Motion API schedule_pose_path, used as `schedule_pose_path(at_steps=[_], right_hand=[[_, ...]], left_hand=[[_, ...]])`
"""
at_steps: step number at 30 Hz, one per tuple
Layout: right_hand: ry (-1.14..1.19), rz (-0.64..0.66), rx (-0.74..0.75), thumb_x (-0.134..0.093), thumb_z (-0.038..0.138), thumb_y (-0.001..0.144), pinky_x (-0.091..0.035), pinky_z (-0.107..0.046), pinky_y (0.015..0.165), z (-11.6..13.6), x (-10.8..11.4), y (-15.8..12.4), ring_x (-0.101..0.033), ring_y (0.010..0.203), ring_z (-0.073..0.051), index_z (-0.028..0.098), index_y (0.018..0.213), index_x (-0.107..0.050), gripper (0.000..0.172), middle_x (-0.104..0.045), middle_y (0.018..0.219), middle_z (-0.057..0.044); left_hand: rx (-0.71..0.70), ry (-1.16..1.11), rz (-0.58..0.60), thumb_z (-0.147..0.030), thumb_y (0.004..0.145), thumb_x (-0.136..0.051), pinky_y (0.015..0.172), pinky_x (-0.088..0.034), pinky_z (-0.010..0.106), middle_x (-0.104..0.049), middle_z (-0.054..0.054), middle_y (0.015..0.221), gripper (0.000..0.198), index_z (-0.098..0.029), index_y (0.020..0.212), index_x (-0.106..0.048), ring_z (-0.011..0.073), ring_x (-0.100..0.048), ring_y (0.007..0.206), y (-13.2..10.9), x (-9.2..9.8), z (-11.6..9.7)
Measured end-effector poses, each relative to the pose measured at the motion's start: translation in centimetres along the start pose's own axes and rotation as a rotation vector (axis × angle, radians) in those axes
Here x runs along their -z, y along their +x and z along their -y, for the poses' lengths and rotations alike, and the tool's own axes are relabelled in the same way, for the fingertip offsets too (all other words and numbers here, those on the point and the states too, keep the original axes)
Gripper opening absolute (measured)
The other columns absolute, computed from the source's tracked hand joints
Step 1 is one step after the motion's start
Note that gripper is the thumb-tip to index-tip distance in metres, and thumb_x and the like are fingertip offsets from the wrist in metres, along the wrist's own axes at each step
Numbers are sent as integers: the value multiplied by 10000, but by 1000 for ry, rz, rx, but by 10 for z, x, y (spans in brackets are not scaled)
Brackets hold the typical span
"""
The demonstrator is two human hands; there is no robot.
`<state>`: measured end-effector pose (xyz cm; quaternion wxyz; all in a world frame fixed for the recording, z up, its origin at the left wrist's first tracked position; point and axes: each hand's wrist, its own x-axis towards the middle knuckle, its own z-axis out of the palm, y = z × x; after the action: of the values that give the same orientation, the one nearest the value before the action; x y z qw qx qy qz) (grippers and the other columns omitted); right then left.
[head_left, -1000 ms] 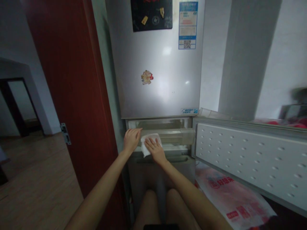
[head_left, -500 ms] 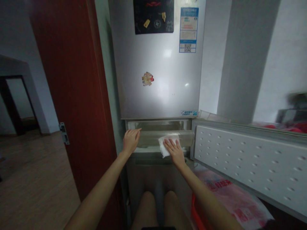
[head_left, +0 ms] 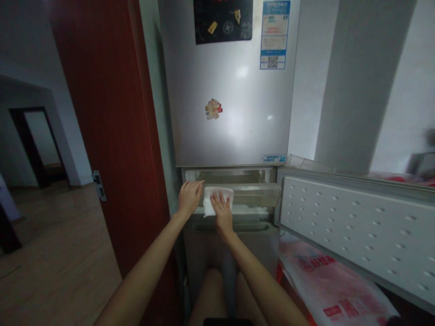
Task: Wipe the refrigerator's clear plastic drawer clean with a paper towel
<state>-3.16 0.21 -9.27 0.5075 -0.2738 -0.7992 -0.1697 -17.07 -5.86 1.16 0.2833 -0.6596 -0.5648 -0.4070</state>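
Note:
A clear plastic freezer drawer is pulled partway out of the fridge's middle compartment. At its left end my left hand is closed over the top edge, with the fingertips partly hidden. My right hand presses a white cloth flat against the drawer's front, left of the middle. The fingers lie over the cloth, and its edges stick out around them. Whether it is fabric or paper I cannot tell.
The compartment's white door swings out to the right. Beneath it a printed plastic bag lies over something red. A brown wooden door stands at the left. The upper silver fridge door is closed, and a lower front faces my knees.
My right hand has slid left along the drawer front with the white cloth, closer to my left hand. The left hand keeps its place on the drawer. The view has shifted slightly.

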Motion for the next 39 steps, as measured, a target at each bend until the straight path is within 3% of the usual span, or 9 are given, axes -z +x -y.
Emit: schedule_pose_path(at_steps=[5, 12, 20, 26, 31, 36, 39], right_hand=[[63, -50, -33, -326, 56, 909, -136, -524, 1147, 21, -12, 11, -99, 1434, -194, 176, 1382, -432, 500, -405, 1444, -44], [-33, 53, 174, -348, 96, 939, -177, -511, 1145, -1, -8, -14, -146, 1427, -204, 191, 1382, -429, 461, -407, 1444, -30], [-33, 28, 123, -325, 147, 960, -199, -473, 1151, 4, 1, 6, -196, 1414, -211, 161, 1405, -398, 451, -385, 1459, -40], [-72, 77, 215, -342, 134, 957, -242, -499, 1130, -6, -7, -10, -242, 1400, -213, 176, 1387, -420, 440, -405, 1444, -51], [-92, 118, 321, -343, 149, 958, -277, -496, 1117, -13, 14, -19, -269, 1389, -229, 162, 1366, -448, 422, -403, 1446, -49], [-134, 100, 261, -334, 160, 962, -262, -500, 1122, -14, 33, -1, -290, 1378, -234, 159, 1409, -387, 451, -398, 1449, -56], [-158, 151, 298, -346, 148, 954, -305, -485, 1100, -21, 38, 10, -319, 1363, -236, 162, 1400, -401, 450, -415, 1439, -54]], left_hand=[[-9, 22, 20, -291, 964, -300, 1068, -315, 414, -687, 40, 1150, 382, -207, 1157, -619, 194, -594, 1089, -1, 3, -2], [1, 20, 3, -300, 972, -296, 1068, -316, 415, -687, 27, 1153, 382, -215, 1160, -617, 191, -587, 1095, -1, 3, -2], [-16, 50, 8, -291, 969, -299, 1071, -319, 405, -691, 36, 1141, 385, -197, 1160, -619, 188, -591, 1088, -1, 3, -2], [-7, 51, 8, -299, 970, -298, 1068, -320, 402, -692, 37, 1135, 387, -205, 1164, -619, 190, -595, 1083, -2, 0, 1], [-11, 43, 7, -307, 972, -290, 1067, -322, 405, -692, 32, 1137, 391, -212, 1156, -622, 189, -595, 1086, -2, 0, 1], [-14, 50, 4, -308, 969, -287, 1062, -327, 416, -693, 40, 1136, 397, -212, 1159, -622, 197, -598, 1080, -1, 0, 1], [-12, 47, 9, -318, 970, -280, 1065, -325, 415, -692, 42, 1136, 406, -213, 1167, -619, 197, -594, 1088, -1, 0, 2]])
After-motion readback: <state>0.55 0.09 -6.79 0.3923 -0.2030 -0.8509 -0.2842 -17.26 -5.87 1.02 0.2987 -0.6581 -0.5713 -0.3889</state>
